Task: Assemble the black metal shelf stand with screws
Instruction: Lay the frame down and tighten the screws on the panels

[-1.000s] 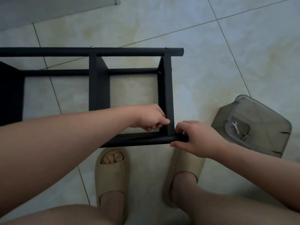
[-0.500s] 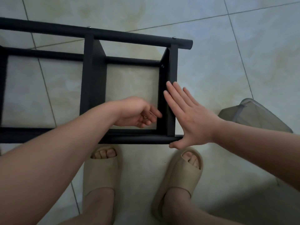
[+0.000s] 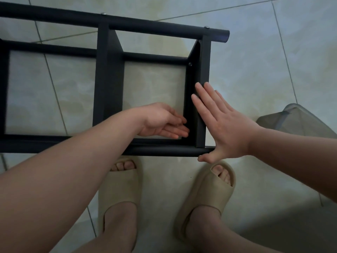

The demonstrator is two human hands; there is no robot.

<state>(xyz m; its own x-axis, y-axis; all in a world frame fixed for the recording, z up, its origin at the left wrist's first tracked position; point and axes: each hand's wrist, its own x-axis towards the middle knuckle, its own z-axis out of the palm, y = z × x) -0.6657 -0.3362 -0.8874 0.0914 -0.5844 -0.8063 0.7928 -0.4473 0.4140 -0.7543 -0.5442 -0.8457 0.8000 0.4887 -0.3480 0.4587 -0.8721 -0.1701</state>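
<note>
The black metal shelf stand (image 3: 109,84) lies on its side on the tiled floor, its near tube just beyond my feet. My right hand (image 3: 224,125) is flat with straight fingers, pressing against the outer face of the right end panel (image 3: 202,70); its thumb touches the end of the near tube (image 3: 164,151). My left hand (image 3: 164,121) reaches inside the frame with straight fingers, fingertips against the inner side of that panel near the lower corner. Screw heads (image 3: 206,27) show on the far tube and one (image 3: 190,64) on the panel's inner face.
A translucent grey plastic container (image 3: 299,121) sits on the floor at the right, partly behind my right forearm. My two feet in beige slides (image 3: 209,190) stand just in front of the near tube. Tiled floor surrounds the stand.
My right hand let go of the corner and went flat against the end panel. My left hand's fingers uncurled and straightened inside the frame. The view has shifted closer over the stand.
</note>
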